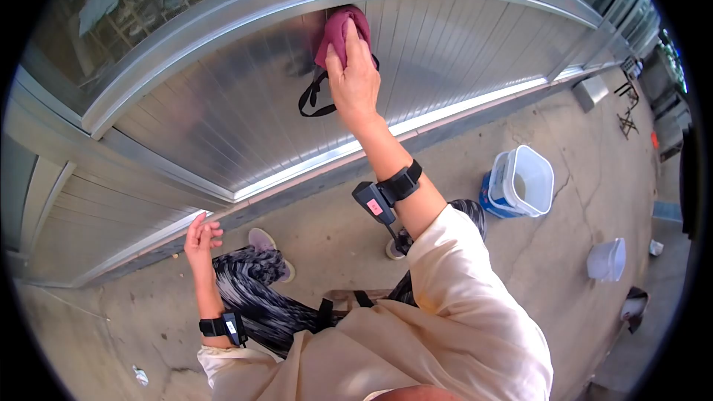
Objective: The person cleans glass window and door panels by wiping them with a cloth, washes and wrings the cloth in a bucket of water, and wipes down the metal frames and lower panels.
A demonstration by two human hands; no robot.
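My right hand is closed on a folded magenta cloth and presses it to the ribbed metal panel, just under the window ledge. A looped black strap hangs beside that hand, below the cloth; where it is fastened is hidden. Lower left, my left hand is held in the air near my knee, its fingers loosely curled and apart with nothing in them. A black band with a small box sits on each of my forearms.
To the right stands a white and blue bucket with a whitish inside. A smaller translucent bucket is farther right on the concrete floor. A metal box and a small black folding stand are near the wall's far end.
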